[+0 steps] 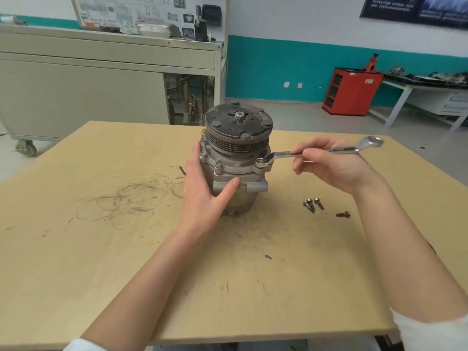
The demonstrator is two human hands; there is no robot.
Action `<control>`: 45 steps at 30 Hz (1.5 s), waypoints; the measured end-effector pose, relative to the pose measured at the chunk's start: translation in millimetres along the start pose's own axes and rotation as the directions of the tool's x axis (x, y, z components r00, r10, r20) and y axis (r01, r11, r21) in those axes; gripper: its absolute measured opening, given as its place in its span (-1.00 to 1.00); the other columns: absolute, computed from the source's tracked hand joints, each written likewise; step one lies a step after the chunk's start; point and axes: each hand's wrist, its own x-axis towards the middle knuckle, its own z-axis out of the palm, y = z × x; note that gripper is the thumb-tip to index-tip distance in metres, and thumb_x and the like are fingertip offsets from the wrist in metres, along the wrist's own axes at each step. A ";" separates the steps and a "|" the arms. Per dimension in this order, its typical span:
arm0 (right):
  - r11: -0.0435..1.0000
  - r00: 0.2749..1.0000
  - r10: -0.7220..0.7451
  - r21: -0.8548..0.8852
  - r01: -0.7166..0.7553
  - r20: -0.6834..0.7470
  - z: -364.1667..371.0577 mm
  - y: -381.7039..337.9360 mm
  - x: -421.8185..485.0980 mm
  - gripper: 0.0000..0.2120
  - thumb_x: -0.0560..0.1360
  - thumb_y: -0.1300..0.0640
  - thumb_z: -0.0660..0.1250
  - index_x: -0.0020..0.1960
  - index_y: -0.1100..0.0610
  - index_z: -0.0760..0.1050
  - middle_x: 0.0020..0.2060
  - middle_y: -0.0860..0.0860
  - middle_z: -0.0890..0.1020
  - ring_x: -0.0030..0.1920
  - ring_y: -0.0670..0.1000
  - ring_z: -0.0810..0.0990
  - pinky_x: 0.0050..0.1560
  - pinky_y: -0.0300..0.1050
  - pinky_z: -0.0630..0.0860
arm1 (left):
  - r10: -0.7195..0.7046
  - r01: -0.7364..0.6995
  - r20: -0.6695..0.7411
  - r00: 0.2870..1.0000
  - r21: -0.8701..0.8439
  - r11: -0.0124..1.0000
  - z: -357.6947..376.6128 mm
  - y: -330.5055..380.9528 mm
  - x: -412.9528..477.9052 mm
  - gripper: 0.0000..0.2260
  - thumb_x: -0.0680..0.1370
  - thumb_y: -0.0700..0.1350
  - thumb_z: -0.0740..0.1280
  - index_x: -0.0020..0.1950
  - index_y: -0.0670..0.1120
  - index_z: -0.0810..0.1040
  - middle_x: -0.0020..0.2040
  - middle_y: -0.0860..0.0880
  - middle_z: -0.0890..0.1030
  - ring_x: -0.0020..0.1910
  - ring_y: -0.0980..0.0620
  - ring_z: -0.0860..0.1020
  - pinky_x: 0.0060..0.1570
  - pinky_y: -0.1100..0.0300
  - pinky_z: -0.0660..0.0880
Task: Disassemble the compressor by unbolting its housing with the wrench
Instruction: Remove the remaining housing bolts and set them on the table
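Because there is only the head view, everything has to be read from it. The compressor (235,158) stands upright near the middle of the table (101,249), with its dark pulley (238,122) on top and the housing flange just below it.

The wrench (316,152) has its ring end seated over a flange bolt (260,162) on the compressor's right front edge. From that bolt the shank runs almost level out to the person's right, and its free end is well clear of the body. This is the relation the next move turns on. The bolt's axis is vertical and the wrench's long axis is horizontal and points away from the compressor, so any pull has to sweep the handle in a flat arc around the bolt.

The right hand (334,165) holds the shank about midway along, with the fingers curled over it from above. It is the nearer hand and the only one on the tool. The left hand (205,183) grips the compressor's left flank. Its thumb lies across the front of the housing, and its fingers go round the far side, out of sight.

Two more bolts (218,165) sit in the flange on the left front, just above that thumb. Three loose bolts (319,203) lie on the table to the right, below the wrench and apart from the compressor.

I judge this bolt to be the one being worked on. A grip nearer the free end would give more leverage, and the left hand will have to keep the body from turning with the pull.
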 end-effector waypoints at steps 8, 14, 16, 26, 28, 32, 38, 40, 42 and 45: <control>0.960 0.991 0.114 0.263 -0.091 -0.072 -2.6 20.7 19.5 -0.79 0.23 0.04 0.59 -0.21 0.12 0.69 -0.40 0.03 0.64 -0.35 -0.04 0.59 -0.23 -0.19 0.55 | -0.001 0.001 0.005 1.000 -0.013 1.000 -0.9 0.4 -0.4 -0.12 0.41 0.28 0.33 0.59 0.09 -0.05 0.54 0.10 0.16 0.52 0.14 0.17 0.48 -0.09 0.23; 0.958 0.935 -0.131 -0.283 0.035 -0.329 29.5 -21.4 -11.0 -0.79 0.46 0.17 0.28 -0.22 0.06 0.68 -0.41 0.03 0.66 -0.36 -0.04 0.61 -0.29 -0.27 0.54 | 0.008 -0.008 0.002 1.000 0.014 1.000 -1.0 0.4 -0.2 -0.13 0.42 0.26 0.33 0.59 0.07 -0.05 0.55 0.09 0.16 0.52 0.14 0.16 0.49 -0.07 0.20; 0.852 0.903 -0.252 -0.522 0.036 -0.348 58.9 -27.6 -21.2 -0.82 0.47 0.13 0.30 -0.25 0.03 0.63 -0.45 -0.05 0.65 -0.40 -0.18 0.59 -0.31 -0.39 0.50 | 0.011 -0.011 -0.002 1.000 0.020 1.000 -0.6 0.6 -0.2 -0.13 0.43 0.25 0.34 0.60 0.05 -0.05 0.55 0.07 0.16 0.52 0.13 0.17 0.49 -0.08 0.21; -0.049 0.722 -0.691 -0.994 -0.096 -0.035 152.6 -15.6 -24.6 -0.72 0.46 0.18 0.23 -0.42 0.15 0.44 -0.59 0.02 0.46 -0.55 0.04 0.45 -0.56 -0.21 0.19 | 0.004 -0.004 -0.080 0.997 -0.004 1.000 5.4 1.5 2.9 -0.04 0.36 0.54 0.21 0.59 0.04 0.02 0.42 0.17 0.22 0.39 0.30 0.22 0.45 0.02 0.25; -0.106 0.713 -0.701 -0.983 -0.148 -0.031 159.8 -7.3 -24.8 -0.75 0.44 0.20 0.26 -0.42 0.14 0.42 -0.58 0.01 0.46 -0.54 0.01 0.45 -0.55 -0.19 0.24 | 0.001 -0.002 -0.081 0.997 -0.009 1.000 4.9 2.0 2.8 0.01 0.32 0.58 0.15 0.59 0.01 0.03 0.40 0.18 0.22 0.37 0.36 0.23 0.42 0.06 0.27; 0.101 0.672 -0.738 -0.995 0.022 -0.060 136.2 9.9 -40.8 -0.85 0.42 0.28 0.34 -0.33 0.20 0.54 -0.52 0.02 0.53 -0.50 0.04 0.48 -0.53 -0.16 0.39 | 0.014 -0.014 -0.015 1.000 0.020 1.000 0.7 -2.2 0.2 -0.10 0.41 0.32 0.33 0.59 0.06 -0.03 0.53 0.09 0.18 0.51 0.15 0.19 0.48 -0.09 0.22; 0.918 0.957 -0.241 -0.357 0.171 -0.163 46.6 3.4 -39.1 -0.80 0.47 0.25 0.32 -0.10 0.01 0.67 -0.25 -0.01 0.70 -0.19 -0.05 0.68 -0.13 -0.32 0.53 | -0.004 0.004 0.001 1.000 0.013 1.000 -0.5 2.2 -0.7 -0.11 0.41 0.31 0.31 0.59 0.10 -0.07 0.55 0.13 0.13 0.52 0.14 0.15 0.49 -0.11 0.19; 0.984 0.987 -0.093 -0.166 0.071 -0.129 21.9 0.9 -21.5 -0.72 0.45 0.30 0.25 -0.12 0.03 0.69 -0.23 0.05 0.70 -0.16 0.03 0.68 -0.09 -0.19 0.58 | -0.009 0.009 0.006 1.000 0.008 1.000 -0.3 2.0 -0.8 -0.11 0.40 0.31 0.31 0.59 0.11 -0.07 0.54 0.16 0.13 0.52 0.15 0.14 0.49 -0.11 0.19; 0.999 0.998 -0.010 -0.049 0.006 -0.069 8.5 -0.8 -4.9 -0.71 0.45 0.31 0.22 -0.14 0.07 0.70 -0.24 0.09 0.70 -0.17 0.06 0.67 -0.11 -0.12 0.59 | -0.013 0.013 0.012 1.000 0.001 1.000 -0.8 2.0 -1.0 -0.11 0.40 0.30 0.31 0.59 0.11 -0.07 0.54 0.17 0.12 0.53 0.15 0.14 0.49 -0.11 0.19; 1.000 0.999 0.010 -0.010 -0.010 -0.038 3.4 -7.0 4.8 -0.71 0.46 0.30 0.21 -0.15 0.10 0.70 -0.28 0.08 0.69 -0.21 0.05 0.66 -0.16 -0.10 0.58 | -0.016 0.016 0.024 1.000 -0.012 1.000 -1.8 2.3 -0.9 -0.12 0.42 0.26 0.35 0.59 0.09 -0.06 0.50 0.22 0.13 0.52 0.15 0.14 0.49 -0.11 0.20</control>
